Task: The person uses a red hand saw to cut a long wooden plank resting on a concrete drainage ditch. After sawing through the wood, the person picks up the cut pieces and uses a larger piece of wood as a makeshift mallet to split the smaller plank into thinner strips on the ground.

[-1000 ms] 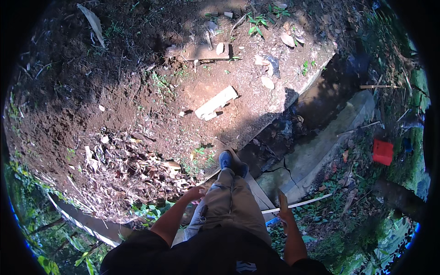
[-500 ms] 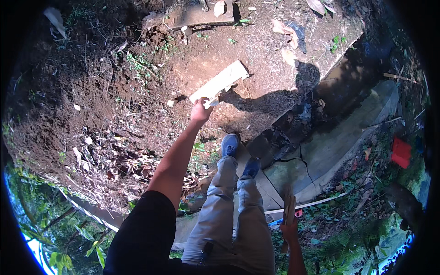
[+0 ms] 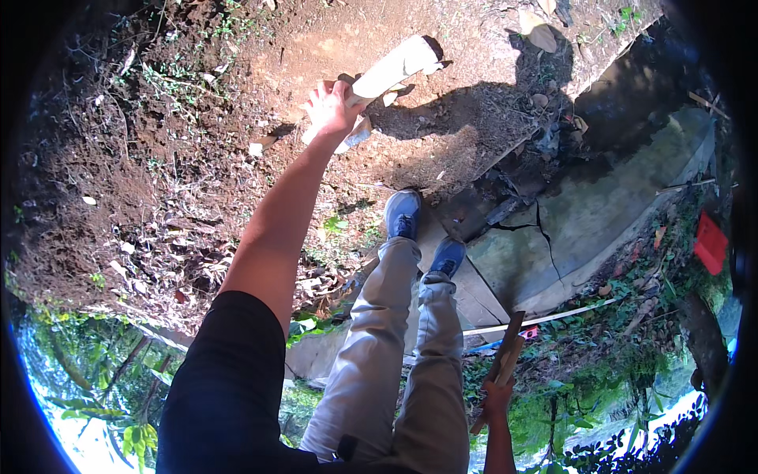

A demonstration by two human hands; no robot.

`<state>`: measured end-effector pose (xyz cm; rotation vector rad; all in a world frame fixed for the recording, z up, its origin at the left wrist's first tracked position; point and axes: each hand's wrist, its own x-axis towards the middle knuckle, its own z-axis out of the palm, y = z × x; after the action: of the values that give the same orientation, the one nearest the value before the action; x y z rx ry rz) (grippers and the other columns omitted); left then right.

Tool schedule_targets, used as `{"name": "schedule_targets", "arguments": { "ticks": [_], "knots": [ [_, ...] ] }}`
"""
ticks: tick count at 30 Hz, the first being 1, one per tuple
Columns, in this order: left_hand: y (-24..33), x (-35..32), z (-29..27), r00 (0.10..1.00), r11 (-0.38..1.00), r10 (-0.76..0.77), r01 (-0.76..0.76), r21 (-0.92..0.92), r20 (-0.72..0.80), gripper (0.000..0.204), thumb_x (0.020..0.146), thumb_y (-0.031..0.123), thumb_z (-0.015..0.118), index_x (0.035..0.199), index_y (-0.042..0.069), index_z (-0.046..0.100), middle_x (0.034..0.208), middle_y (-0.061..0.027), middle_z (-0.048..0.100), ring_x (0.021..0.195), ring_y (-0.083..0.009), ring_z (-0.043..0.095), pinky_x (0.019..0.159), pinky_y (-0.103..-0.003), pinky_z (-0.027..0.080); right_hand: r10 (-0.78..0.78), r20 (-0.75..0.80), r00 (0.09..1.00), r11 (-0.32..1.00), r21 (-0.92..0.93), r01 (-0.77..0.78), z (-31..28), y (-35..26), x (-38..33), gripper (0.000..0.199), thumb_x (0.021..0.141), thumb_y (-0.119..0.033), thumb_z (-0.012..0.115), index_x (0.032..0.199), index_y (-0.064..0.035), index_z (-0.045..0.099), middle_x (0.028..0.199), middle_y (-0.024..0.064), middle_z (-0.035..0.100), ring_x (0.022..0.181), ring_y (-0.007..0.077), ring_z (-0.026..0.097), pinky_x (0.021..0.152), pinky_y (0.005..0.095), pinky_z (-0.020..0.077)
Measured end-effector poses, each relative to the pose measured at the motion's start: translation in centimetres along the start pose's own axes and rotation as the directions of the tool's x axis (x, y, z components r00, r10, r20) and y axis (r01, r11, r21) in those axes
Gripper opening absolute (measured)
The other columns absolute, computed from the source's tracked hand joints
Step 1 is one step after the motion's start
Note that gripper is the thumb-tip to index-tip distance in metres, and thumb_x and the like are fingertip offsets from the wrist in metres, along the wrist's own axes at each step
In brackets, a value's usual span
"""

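My left hand (image 3: 332, 110) reaches out over the dirt, its fingers curled over the near end of a pale piece of split wood (image 3: 397, 67). The wood points away to the upper right and throws a shadow on the soil. Part of its near end is hidden under the palm. A small pale scrap (image 3: 355, 134) lies right beside the wrist. Low on the right, my right hand (image 3: 497, 397) is closed around narrow brown wood strips (image 3: 505, 359), which slant upward past my leg.
My blue shoes (image 3: 404, 212) stand by the cracked concrete slab (image 3: 580, 213), near a dark wet channel (image 3: 624, 110). Dry leaves (image 3: 189, 245) cover the ground at left. A red object (image 3: 710, 243) sits at far right. A pale strip (image 3: 545, 317) crosses behind my legs.
My left hand has shifted its hold over the wood's near end, and the wood now appears higher in view. My right hand still holds the strips, which have tilted rightward.
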<state>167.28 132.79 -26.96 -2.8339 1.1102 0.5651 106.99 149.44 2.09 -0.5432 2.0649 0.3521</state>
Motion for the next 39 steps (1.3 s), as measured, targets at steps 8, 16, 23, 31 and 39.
{"name": "schedule_targets", "arguments": {
  "ticks": [8, 16, 23, 31, 39],
  "knots": [
    [-4.3, -5.0, -6.5, 0.925, 0.976, -0.068, -0.017, -0.217, -0.375, 0.031, 0.077, 0.02, 0.081, 0.097, 0.012, 0.059, 0.094, -0.0076, 0.062, 0.091, -0.032, 0.057, 0.08, -0.045, 0.044, -0.46, 0.004, 0.888, 0.831, -0.352, 0.432, 2.9, -4.1, -0.8, 0.089, 0.067, -0.011, 0.072, 0.147, -0.0045, 0.033, 0.118, 0.0258, 0.062, 0.099, 0.0406, 0.067, 0.086, 0.0474, 0.0533],
    [-10.1, -22.5, -8.3, 0.86, 0.637, -0.503, 0.302, -0.71, -0.084, 0.04, 0.083, 0.017, 0.08, 0.109, 0.002, 0.054, 0.089, -0.0103, 0.058, 0.077, -0.0202, 0.055, 0.071, -0.038, 0.046, -0.531, 0.309, 0.789, 0.609, -0.509, 0.609, 12.1, -26.7, -0.3, 0.077, 0.071, -0.022, 0.068, 0.141, -0.0075, 0.04, 0.102, 0.0297, 0.068, 0.101, 0.0487, 0.065, 0.085, 0.0521, 0.0517],
    [-13.4, -39.5, -5.4, 0.635, 0.453, -0.754, 0.688, -0.567, 0.169, 0.035, 0.082, 0.018, 0.078, 0.102, 0.007, 0.053, 0.091, -0.0085, 0.056, 0.082, -0.0233, 0.055, 0.076, -0.04, 0.046, -0.415, 0.543, 0.73, 0.566, -0.474, 0.674, 19.5, -45.9, 0.6, 0.059, 0.069, -0.021, 0.069, 0.124, -0.006, 0.052, 0.072, 0.0067, 0.06, 0.05, 0.0141, 0.052, 0.043, 0.0335, 0.0422],
    [-14.4, -51.4, 0.7, 0.597, 0.487, -0.781, 0.767, -0.419, 0.184, 0.041, 0.073, 0.017, 0.083, 0.099, 0.01, 0.052, 0.096, -0.0074, 0.056, 0.094, -0.0303, 0.054, 0.084, -0.044, 0.044, -0.397, 0.516, 0.759, 0.283, -0.718, 0.636, 27.1, -52.6, 2.1, 0.036, 0.092, -0.031, 0.057, 0.111, -0.0013, 0.055, 0.067, 0.0061, 0.054, 0.05, 0.0156, 0.049, 0.045, 0.0367, 0.0393],
    [-12.7, -50.1, 1.5, 0.506, 0.329, -0.814, 0.805, -0.494, 0.283, 0.044, 0.074, 0.02, 0.084, 0.1, 0.007, 0.051, 0.093, -0.0101, 0.058, 0.089, -0.0333, 0.057, 0.079, -0.045, 0.045, -0.562, 0.428, 0.708, 0.251, -0.727, 0.639, 25.3, -49.5, 0.9, 0.048, 0.073, -0.028, 0.068, 0.108, 0.0018, 0.056, 0.071, 0.0104, 0.06, 0.055, 0.0188, 0.058, 0.049, 0.0363, 0.0461]
  ]
}}
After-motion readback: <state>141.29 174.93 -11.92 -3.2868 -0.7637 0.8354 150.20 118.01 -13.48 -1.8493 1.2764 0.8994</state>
